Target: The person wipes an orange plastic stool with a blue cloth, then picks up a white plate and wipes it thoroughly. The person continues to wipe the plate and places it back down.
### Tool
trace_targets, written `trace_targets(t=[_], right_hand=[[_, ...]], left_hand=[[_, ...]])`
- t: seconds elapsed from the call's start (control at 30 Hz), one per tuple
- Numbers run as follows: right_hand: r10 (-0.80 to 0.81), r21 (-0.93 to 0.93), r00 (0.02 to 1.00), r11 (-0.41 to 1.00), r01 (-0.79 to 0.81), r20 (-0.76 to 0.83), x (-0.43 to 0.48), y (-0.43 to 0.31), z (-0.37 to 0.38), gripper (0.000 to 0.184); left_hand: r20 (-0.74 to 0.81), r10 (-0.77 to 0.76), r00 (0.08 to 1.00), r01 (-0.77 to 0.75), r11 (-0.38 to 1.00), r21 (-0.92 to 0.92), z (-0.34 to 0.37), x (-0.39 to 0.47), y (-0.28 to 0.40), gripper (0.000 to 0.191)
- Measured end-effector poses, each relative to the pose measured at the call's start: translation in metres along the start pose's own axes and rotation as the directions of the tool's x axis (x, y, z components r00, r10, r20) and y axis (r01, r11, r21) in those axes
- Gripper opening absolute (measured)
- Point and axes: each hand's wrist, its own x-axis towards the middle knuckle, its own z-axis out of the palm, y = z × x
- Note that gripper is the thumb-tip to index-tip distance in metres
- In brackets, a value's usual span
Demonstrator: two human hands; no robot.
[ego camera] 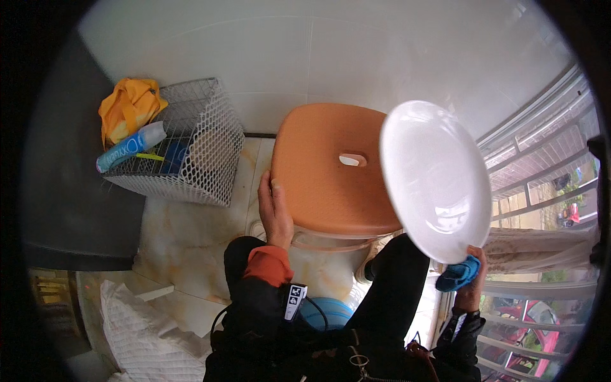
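An orange plastic stool [329, 191] with an oval hole in its seat stands before me. My left hand [278, 210] lies against the stool's left edge, its fingers along the side. My right hand [470, 277] grips the near rim of a white oval plate [437, 181] together with a blue cloth [459, 274]. The plate is tilted, and its left part overlaps the right side of the seat in view. Most of the right fingers are hidden behind the plate and cloth.
At the left, a wire mesh basket [215, 143] bears a yellow cloth bag [130, 112] and a blue spray can [131, 146]. A blue plastic basin [324, 313] is between my legs. White quilted fabric [148, 334] lies lower left. A barred window [534, 191] is at the right.
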Motion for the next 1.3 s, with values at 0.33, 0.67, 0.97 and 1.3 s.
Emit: trace_targets(t=[0.33, 0.67, 0.97, 1.3], right_hand=[[0.041, -0.091, 0.997, 0.995, -0.035, 0.064, -0.027, 0.027, 0.115, 0.02], [0.11, -0.134, 0.964, 0.988, -0.08, 0.24, -0.038, 0.041, 0.157, 0.02], [0.023, -0.579, 0.919, 0.783, 0.228, 0.393, -0.038, -0.023, 0.123, 0.031], [-0.267, -0.39, 0.383, 0.026, 0.92, 0.884, -0.014, -0.064, 0.224, 0.042]], left_hand=[[0.056, 0.008, 0.998, -0.005, 0.998, -0.066, -0.004, 0.004, 0.003, 0.071], [0.045, 0.013, 0.999, -0.007, 0.99, -0.141, -0.003, 0.001, 0.027, 0.072], [0.14, 0.094, 0.986, -0.07, 0.984, -0.167, -0.002, -0.007, 0.042, 0.059], [0.14, 0.081, 0.987, -0.058, 0.985, -0.162, -0.002, -0.007, 0.039, 0.056]])
